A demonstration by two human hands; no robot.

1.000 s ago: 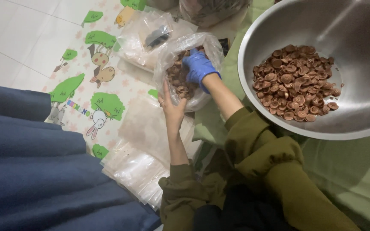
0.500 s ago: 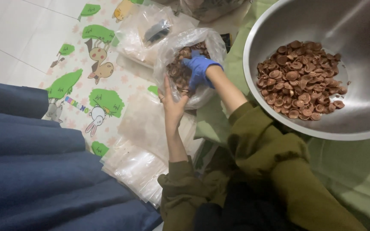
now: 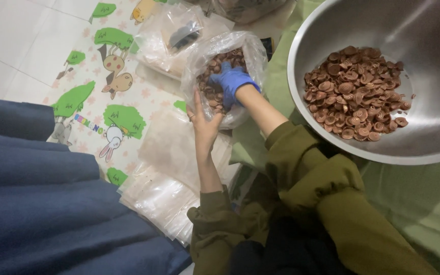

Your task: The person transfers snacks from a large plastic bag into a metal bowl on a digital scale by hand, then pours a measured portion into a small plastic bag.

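Nearest the camera lies a dark blue cloth [image 3: 36,203], and beside it a stack of empty clear bags [image 3: 161,196] rests flat on the cartoon-printed mat [image 3: 113,76], within easy reach of both arms.

The left hand [image 3: 204,119] is bare. Its fingers are curled around the near edge of the clear plastic bag [image 3: 225,76], gripping the film; this judgement follows from the way the bag mouth stands spread and upturned. The grip appears to serve as a brace, keeping the opening wide and steady.

The right hand [image 3: 232,81] wears a blue glove and is pushed down into the bag among the brown spiral snacks [image 3: 212,84]. Whether its fingers are closed on any pieces cannot be told, as the fingertips are buried in the contents and blurred by the film.

The bag sits on the mat just left of the large steel bowl [image 3: 434,102]. Its long axis runs away from the person, with the mouth facing up and slightly toward the camera.

The bowl holds a heap of the same snacks [image 3: 357,94] against its near wall. Beyond the bag, further filmy packets [image 3: 176,35] lie on the mat.
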